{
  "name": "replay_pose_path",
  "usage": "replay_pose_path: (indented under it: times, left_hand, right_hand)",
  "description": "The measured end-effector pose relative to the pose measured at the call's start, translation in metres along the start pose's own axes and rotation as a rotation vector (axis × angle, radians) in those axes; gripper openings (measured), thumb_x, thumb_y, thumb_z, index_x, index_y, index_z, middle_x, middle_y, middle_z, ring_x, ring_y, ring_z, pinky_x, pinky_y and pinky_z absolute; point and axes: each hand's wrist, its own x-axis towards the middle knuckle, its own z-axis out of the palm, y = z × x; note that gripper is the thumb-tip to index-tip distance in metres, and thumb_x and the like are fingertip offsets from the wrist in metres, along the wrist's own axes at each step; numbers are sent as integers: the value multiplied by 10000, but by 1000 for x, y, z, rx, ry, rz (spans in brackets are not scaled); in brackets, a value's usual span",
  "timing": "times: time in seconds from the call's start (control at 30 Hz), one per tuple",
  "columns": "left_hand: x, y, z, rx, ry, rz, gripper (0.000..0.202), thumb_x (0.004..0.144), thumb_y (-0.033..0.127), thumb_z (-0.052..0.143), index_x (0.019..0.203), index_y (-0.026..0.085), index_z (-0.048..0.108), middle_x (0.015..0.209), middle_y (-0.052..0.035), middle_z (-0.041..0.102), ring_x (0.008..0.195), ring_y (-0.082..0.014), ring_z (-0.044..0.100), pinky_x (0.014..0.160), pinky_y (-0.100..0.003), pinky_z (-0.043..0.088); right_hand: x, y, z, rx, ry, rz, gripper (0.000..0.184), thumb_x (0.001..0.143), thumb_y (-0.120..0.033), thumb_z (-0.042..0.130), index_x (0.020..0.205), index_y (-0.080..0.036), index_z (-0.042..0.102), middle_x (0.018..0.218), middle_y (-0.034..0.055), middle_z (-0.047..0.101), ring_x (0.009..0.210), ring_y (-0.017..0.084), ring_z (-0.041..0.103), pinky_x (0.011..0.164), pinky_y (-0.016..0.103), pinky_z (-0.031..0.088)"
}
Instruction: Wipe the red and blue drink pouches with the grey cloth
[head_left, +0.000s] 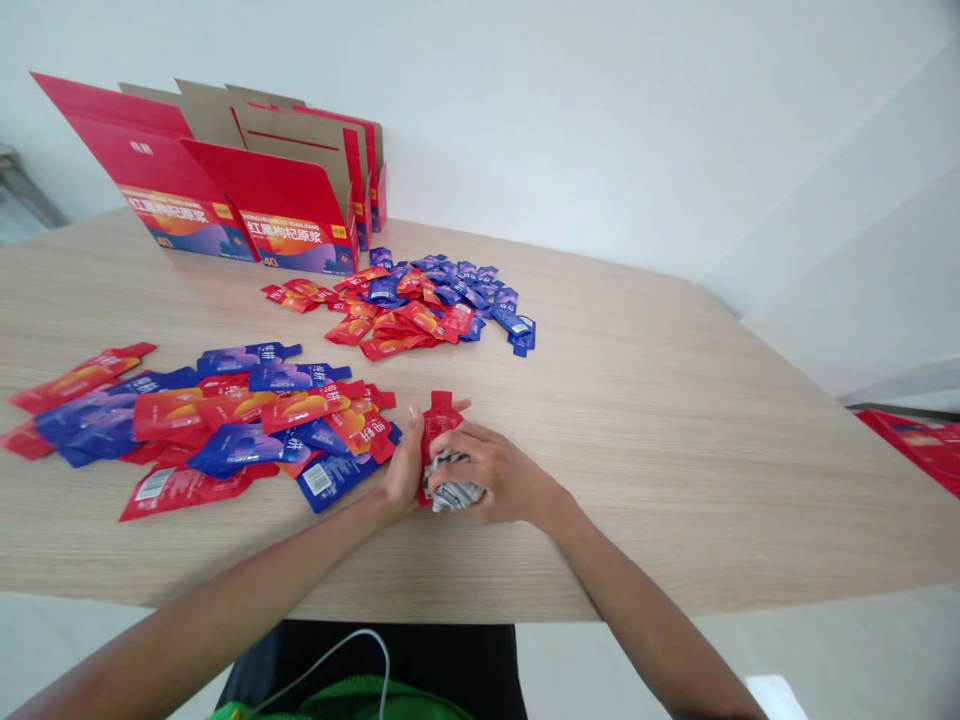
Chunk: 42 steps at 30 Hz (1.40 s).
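My left hand [405,460] holds a red pouch [442,425] with a narrow neck, its thumb along the pouch's left edge and its other fingers mostly hidden behind. A crumpled grey striped cloth [456,482] is bunched in my right hand [499,470], whose fingers curl round it and press it against the pouch's front. Just left of my hands lies a loose heap of red and blue pouches [247,410]. Beyond it is a second pile of smaller-looking red and blue pouches [420,305].
Red cardboard boxes [296,210] with raised flaps stand at the back left of the wooden table [660,430], near the white wall. A red printed item [911,450] shows at the right edge. A white cable [375,640] hangs over my lap.
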Motion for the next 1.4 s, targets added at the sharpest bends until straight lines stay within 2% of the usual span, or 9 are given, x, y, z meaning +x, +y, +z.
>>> replay_pose_path:
  times: [0.13,0.3,0.43,0.53,0.7,0.8,1.17,1.3,1.4]
  left_hand:
    - [1,3,-1,4,-57,6,732,901,703,556,1377,151,623,1081,-131,763,1025,-276,723,860,-364,596]
    - [4,-9,7,-12,-67,39,563,931,630,579,1152,128,706,1100,-128,747,1091,-277,689,894,-343,568]
    - [2,-14,16,-56,-82,56,511,924,590,620,1129,130,701,1085,-123,742,1070,-273,680,915,-356,553]
    - [0,-10,15,-56,-71,40,532,925,602,609,1136,122,702,1069,-125,745,1047,-273,689,894,-352,560]
    - [-2,5,4,-14,-38,5,649,909,678,567,1312,176,654,973,-87,748,913,-242,722,747,-320,591]
    - [-1,11,1,7,-32,48,716,878,707,585,1382,199,613,881,-50,734,813,-218,720,697,-309,597]
    - [2,-11,5,-12,-94,48,496,936,584,606,1044,115,727,1055,-124,762,1075,-268,695,865,-319,567]
    - [1,-9,3,-22,-88,10,540,948,600,573,1112,107,719,1070,-125,765,1033,-262,712,830,-312,573]
    - [-1,0,0,-32,-82,-29,652,947,637,539,1342,127,637,1094,-125,762,993,-259,729,791,-319,588]
  right_hand:
    - [1,-1,5,-51,0,-35,165,848,-227,747,1005,-258,707,1154,55,655,970,220,580,886,365,524]
    - [-2,7,-2,-148,226,243,207,851,-167,722,1037,-258,708,1171,85,627,1048,258,577,935,417,525]
    - [-5,11,-6,-173,376,398,247,840,-137,711,1053,-262,703,1177,86,608,1068,268,583,942,431,528]
    - [-5,10,-4,-147,316,344,230,838,-158,728,1044,-258,701,1174,86,613,1056,260,587,937,420,535]
    - [-1,4,1,-43,37,62,172,839,-205,755,1001,-242,708,1145,70,641,1007,230,593,914,377,542]
    - [0,1,4,-34,-43,-23,189,828,-212,764,1003,-251,706,1140,51,645,969,210,593,892,352,541]
    - [-4,7,2,-119,346,375,222,836,-168,731,1042,-244,692,1177,89,587,1071,265,582,950,415,522]
    - [-5,9,-1,-103,255,266,197,848,-203,742,1032,-250,691,1165,82,600,1060,252,583,941,402,528]
    - [-4,7,0,-54,72,103,186,842,-203,756,1013,-244,696,1149,71,621,1030,229,587,926,372,531]
